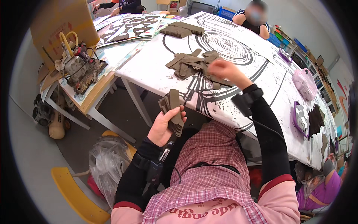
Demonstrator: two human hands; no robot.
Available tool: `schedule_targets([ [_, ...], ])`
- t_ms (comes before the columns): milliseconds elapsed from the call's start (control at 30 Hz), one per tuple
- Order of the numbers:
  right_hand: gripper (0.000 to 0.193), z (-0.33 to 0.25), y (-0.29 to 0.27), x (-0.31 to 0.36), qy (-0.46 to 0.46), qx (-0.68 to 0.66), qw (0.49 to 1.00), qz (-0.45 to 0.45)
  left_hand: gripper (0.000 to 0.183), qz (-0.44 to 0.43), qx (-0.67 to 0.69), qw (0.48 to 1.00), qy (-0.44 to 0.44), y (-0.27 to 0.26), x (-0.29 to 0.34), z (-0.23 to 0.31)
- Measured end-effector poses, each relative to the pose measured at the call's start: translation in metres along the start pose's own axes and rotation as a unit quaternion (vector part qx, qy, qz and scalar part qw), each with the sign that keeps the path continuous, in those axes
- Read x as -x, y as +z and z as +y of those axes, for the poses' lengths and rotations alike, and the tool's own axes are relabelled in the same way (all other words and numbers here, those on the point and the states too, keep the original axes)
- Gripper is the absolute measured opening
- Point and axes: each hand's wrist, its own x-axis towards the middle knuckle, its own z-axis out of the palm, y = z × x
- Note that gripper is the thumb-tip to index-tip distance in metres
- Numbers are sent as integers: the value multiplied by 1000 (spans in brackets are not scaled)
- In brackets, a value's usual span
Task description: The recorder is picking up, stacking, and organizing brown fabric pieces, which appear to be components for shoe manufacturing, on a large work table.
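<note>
A fanned bundle of grey-brown flat strips [174, 100] is gripped in my left hand [164, 125], thumb across the front, just off the table's near edge. My right hand [228, 71] is over the right side of a loose pile of similar strips [186, 64] on the table. Its fingers are curled together, and whatever they may hold is hidden. The strips have rounded ends and lie crosswise over one another. Beyond the pile, more strips lie in neat rows [182, 29].
The white table [261, 71] has bold black line drawings. Printed sheets with dark cut-out shapes [130, 28] lie at the far left, near a soiled machine [80, 67]. Purple trays [300, 119] and a pink plastic bag [304, 84] sit at right. Another person [253, 18] sits opposite.
</note>
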Motion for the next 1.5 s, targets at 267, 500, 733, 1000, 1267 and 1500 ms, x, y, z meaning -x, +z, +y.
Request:
schedule_targets([
  [267, 20, -40, 8, -4, -29, -69, 996, -49, 28, -24, 89, 996, 11, 3, -13, 4],
  [500, 24, -56, 74, 3, -131, 65, 965, -219, 33, -45, 79, 996, -20, 13, -3, 3],
  [733, 28, 23, -15, -33, -36, 393, 901, 180, 36, -34, 21, 999, 7, 3, -9, 7],
  [1000, 49, 62, -12, -26, -56, 457, 861, 215, 34, -15, 20, 1000, -9, 9, -7, 3],
  [1267, 21, 62, -27, -29, -48, 520, 851, 54, 31, -15, 27, 1000, -1, 1, -4, 5],
  [1500, 35, 52, -34, -7, 93, 32, 991, 85, 24, 3, 47, 999, 8, -9, 2, 15],
])
